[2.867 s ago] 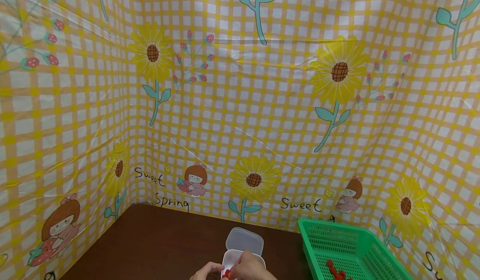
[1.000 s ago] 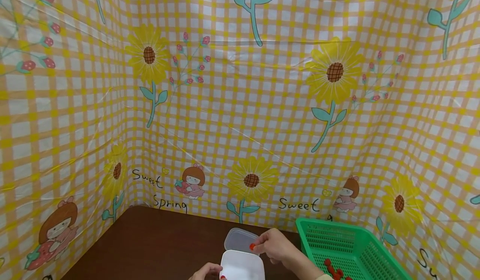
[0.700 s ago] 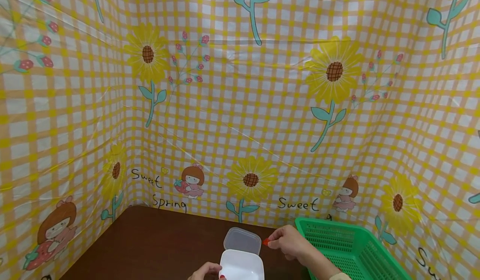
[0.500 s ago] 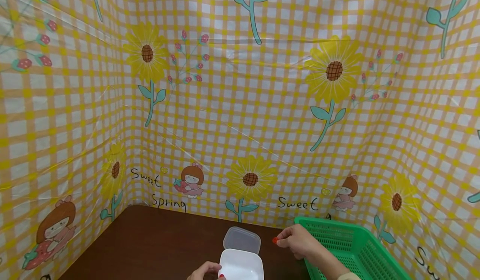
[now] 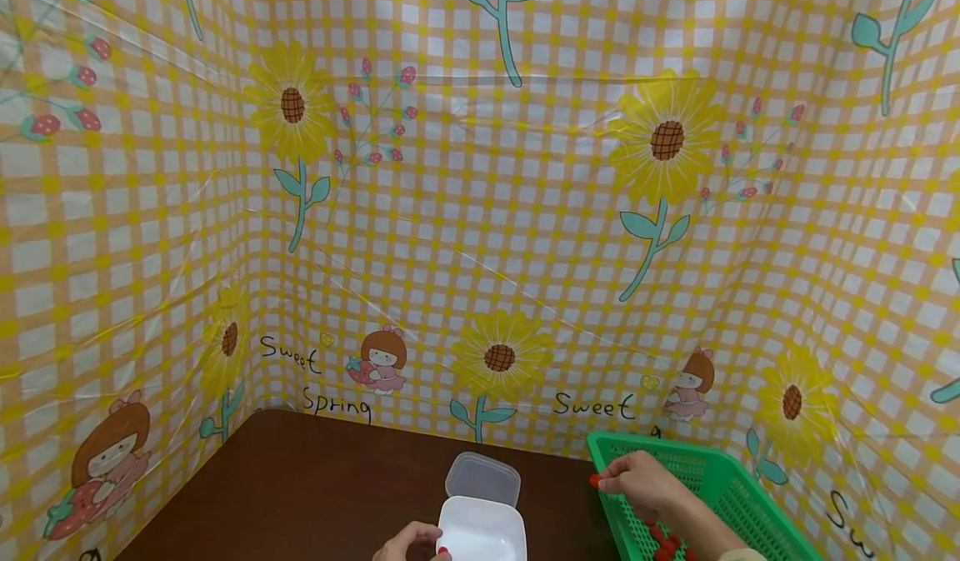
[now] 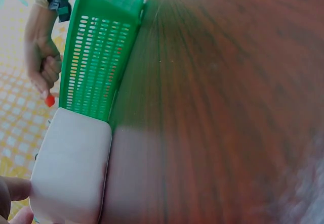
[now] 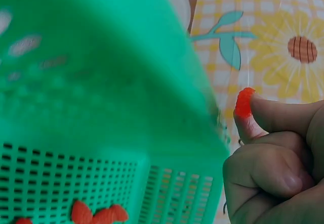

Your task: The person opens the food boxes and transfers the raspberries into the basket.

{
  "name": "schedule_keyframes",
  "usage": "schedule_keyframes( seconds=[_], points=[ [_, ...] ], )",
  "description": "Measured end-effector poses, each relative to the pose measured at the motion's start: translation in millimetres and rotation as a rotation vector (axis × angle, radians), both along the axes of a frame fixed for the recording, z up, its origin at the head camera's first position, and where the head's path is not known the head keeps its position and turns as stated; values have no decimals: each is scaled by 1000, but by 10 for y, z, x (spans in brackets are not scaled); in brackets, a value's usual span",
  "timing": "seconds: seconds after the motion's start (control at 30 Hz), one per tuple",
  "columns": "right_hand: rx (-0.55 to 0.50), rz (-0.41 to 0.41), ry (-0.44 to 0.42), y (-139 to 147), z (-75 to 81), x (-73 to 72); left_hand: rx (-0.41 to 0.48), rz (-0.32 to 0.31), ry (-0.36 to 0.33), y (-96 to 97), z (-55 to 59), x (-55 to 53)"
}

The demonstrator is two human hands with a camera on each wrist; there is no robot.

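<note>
My right hand pinches a small red raspberry between thumb and index finger, the other fingers curled in. It hovers over the left rim of the green plastic basket. More raspberries lie on the basket floor, partly covered by my forearm. At the bottom of the head view, my left hand grips the left side of a white plastic box, whose outer wall fills the lower left of the left wrist view. A red spot shows by the left fingertips; I cannot tell whether those fingers hold it.
A translucent lid lies behind the box on the dark brown table. The basket stands to the right of the box. A checked, flower-printed cloth rises around the back and sides of the table.
My right hand has left the white box and moved right, past the lid, to the basket's rim, carrying the raspberry. The left hand has stayed at the box.
</note>
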State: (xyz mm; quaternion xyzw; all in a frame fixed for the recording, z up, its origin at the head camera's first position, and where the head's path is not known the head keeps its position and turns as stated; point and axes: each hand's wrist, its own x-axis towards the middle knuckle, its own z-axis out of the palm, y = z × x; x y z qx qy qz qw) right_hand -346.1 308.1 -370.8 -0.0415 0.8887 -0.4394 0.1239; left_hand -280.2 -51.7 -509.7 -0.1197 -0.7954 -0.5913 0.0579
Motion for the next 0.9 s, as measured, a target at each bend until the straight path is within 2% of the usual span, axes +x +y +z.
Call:
schedule_keyframes(
  seconds=[0.2, 0.4, 0.53, 0.73, 0.9],
  points=[
    [1, -63, 3, 112, 26, 42, 4, -1, -12, 1, 5, -2],
    [-28, -36, -5, 329, -39, 42, 0, 1, 9, 1, -10, 2],
    [-36, -56, -29, 476, -76, 24, 10, -4, 11, 2, -7, 4],
    [55, -35, -38, 675, -121, 53, 6, -7, 2, 7, -14, -6],
    [115, -67, -81, 808, -180, 46, 1, -7, 16, 6, -29, -18]
  ],
)
